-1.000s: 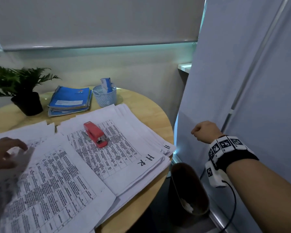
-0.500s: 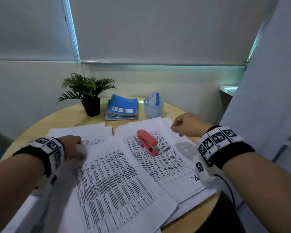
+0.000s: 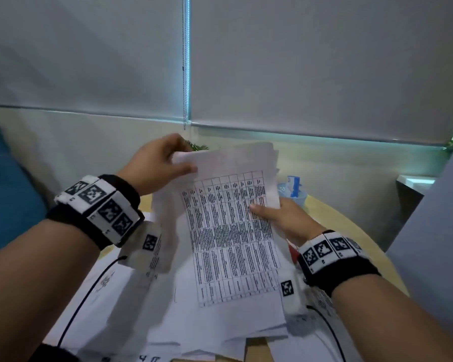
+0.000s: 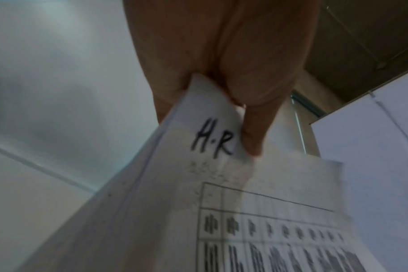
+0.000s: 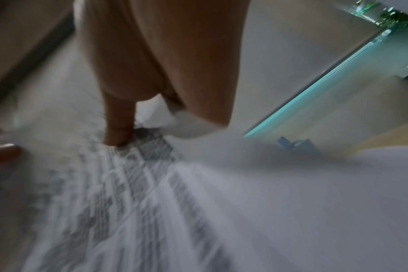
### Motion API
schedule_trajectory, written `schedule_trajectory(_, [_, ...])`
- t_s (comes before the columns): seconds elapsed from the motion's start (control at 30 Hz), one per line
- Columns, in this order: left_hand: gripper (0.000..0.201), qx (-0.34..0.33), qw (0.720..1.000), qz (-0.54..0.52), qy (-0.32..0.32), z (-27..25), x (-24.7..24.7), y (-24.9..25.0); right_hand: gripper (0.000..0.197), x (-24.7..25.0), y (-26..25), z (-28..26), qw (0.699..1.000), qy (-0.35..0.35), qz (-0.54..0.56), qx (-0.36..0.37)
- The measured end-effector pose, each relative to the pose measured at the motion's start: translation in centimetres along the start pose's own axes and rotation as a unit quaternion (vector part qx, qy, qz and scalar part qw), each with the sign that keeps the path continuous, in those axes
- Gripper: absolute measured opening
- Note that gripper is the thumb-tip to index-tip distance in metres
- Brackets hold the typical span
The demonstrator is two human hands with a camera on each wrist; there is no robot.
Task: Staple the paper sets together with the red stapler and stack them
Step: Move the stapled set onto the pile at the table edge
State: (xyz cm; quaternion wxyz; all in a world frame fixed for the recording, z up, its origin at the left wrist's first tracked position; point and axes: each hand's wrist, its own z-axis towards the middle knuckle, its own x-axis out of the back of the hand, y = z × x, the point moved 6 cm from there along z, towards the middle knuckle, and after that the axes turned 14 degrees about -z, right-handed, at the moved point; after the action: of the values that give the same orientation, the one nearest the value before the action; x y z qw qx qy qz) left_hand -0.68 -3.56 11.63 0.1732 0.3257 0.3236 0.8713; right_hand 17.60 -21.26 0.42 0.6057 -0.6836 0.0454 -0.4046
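A set of printed table sheets [image 3: 228, 231] is lifted upright above the table. My left hand [image 3: 165, 160] pinches its top left corner, thumb on the front; in the left wrist view that corner of the paper set [image 4: 212, 139] bears a handwritten "H.R" beside my left hand [image 4: 221, 82]. My right hand [image 3: 280, 218] grips the right edge, thumb on the printed face; the right wrist view shows this right hand [image 5: 133, 125] on the blurred paper set [image 5: 151, 193]. Only a sliver of the red stapler [image 3: 293, 253] peeks out behind the right wrist.
More loose sheets [image 3: 110, 296] cover the round wooden table [image 3: 351, 226] beneath the lifted set. A light-blue mesh cup [image 3: 293, 190] stands behind the right hand, plant leaves [image 3: 198, 147] behind the paper. Window blinds [image 3: 298, 61] fill the back; a grey partition [image 3: 434, 218] stands right.
Both hands have taken hold of a paper set and raised it off the table in front of the camera. The view has turned left and the stapler is now mostly covered.
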Motion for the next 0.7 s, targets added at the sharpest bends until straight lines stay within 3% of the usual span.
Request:
schedule_trajectory(0.07, [0.048, -0.015, 0.991, -0.085, 0.106, -0.3, 1.5, 0.0, 0.057, 1.1, -1.3, 0.0, 0.998, 0.059, 0.022, 0.019])
schedule_trajectory(0.1, [0.06, 0.017, 0.982, -0.132, 0.137, -0.6, 1.9, -0.7, 0.056, 1.7, -2.0, 0.0, 0.995, 0.084, 0.038, 0.032])
schedule_trajectory(0.13, [0.072, 0.072, 0.972, -0.173, 0.142, -1.1, 1.7, -2.0, 0.05, 2.3, -2.8, -0.1, 0.991, 0.107, 0.063, 0.046])
schedule_trajectory(0.23, [0.09, 0.201, 0.945, -0.253, 0.058, -2.4, -0.8, -4.6, 0.03, 3.9, -5.1, -0.8, 0.975, 0.163, 0.125, 0.082])
schedule_trajectory(0.4, [0.041, 0.11, 0.929, -0.331, 0.122, -2.2, -1.8, -1.9, 0.016, 5.2, -7.0, -1.7, 0.956, 0.24, 0.116, 0.124])
schedule_trajectory(0.47, [0.041, 0.097, 0.926, -0.342, 0.129, -2.4, -2.5, -1.6, 0.017, 4.9, -6.6, -1.6, 0.953, 0.258, 0.097, 0.125])
schedule_trajectory(0.6, [0.039, 0.15, 0.941, -0.277, 0.128, -4.4, -4.7, -4.6, 0.033, 2.5, -3.1, -1.1, 0.968, 0.237, 0.015, 0.076])
schedule_trajectory(0.7, [0.037, 0.172, 0.942, -0.241, 0.159, -4.8, -4.1, -6.0, 0.025, 1.8, -1.9, -0.9, 0.971, 0.229, -0.013, 0.065])
